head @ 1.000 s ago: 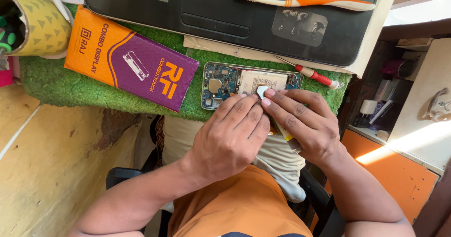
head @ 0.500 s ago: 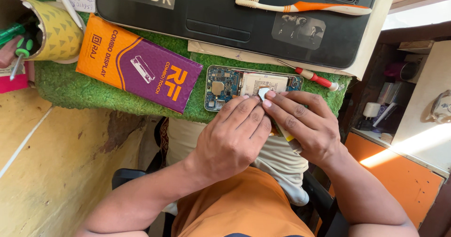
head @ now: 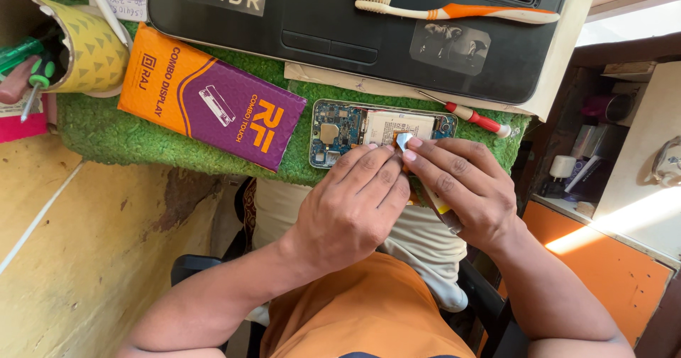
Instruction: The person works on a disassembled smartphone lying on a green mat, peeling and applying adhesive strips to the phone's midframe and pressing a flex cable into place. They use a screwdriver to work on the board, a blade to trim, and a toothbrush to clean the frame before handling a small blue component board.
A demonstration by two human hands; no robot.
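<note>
1. At the near edge of the green mat (head: pixel 106 134), the right hand (head: pixel 464 188) pinches a small silvery piece (head: pixel 403 142) between its fingertips, with a yellow-handled tool (head: pixel 441 209) tucked under the palm; its grip is narrow and closed on the piece.
2. The left hand (head: pixel 351 209) lies just beside it, fingers curled down onto the lower edge of the opened phone (head: pixel 355 127); whether that grip actually clasps anything cannot be told.
3. The opened phone rests flat on the mat, its blue circuit board and pale battery exposed, the hands covering its near side.
4. Just right of the phone lies a small red-handled screwdriver (head: pixel 477 119).
5. To the left sits an orange and purple flat box (head: pixel 213 95), tilted on the mat.
6. Beyond these stands a black laptop (head: pixel 340 24) with an orange and white toothbrush (head: pixel 454 10) lying on it.
7. At the far left a yellow patterned cup (head: pixel 89 46) holds a green-handled screwdriver (head: pixel 39 70).
</note>
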